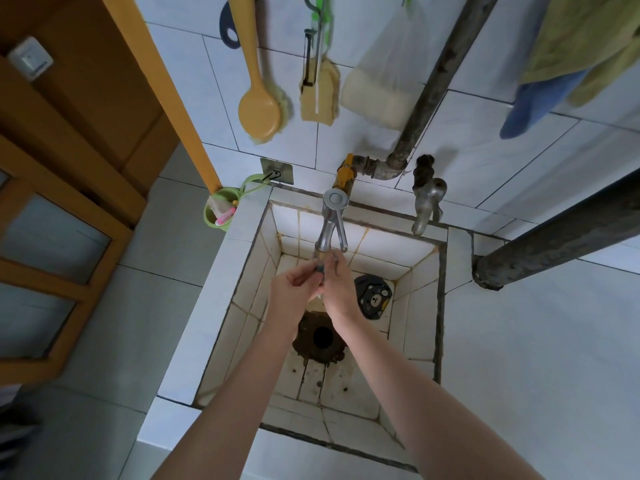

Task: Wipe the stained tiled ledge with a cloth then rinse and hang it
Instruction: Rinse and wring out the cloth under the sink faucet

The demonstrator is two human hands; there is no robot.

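Cloth (pixel 320 268): a small dark wad just under the tap spout, above the basin, pinched between both hands
Left hand (pixel 294 289): fingers curled onto the cloth from the left
Right hand (pixel 337 285): fingers closed on it from the right, touching the left hand
Tap (pixel 330 223): chrome, over the tiled basin (pixel 420 327)
Ledge (pixel 214 299): white tiles left of the basin
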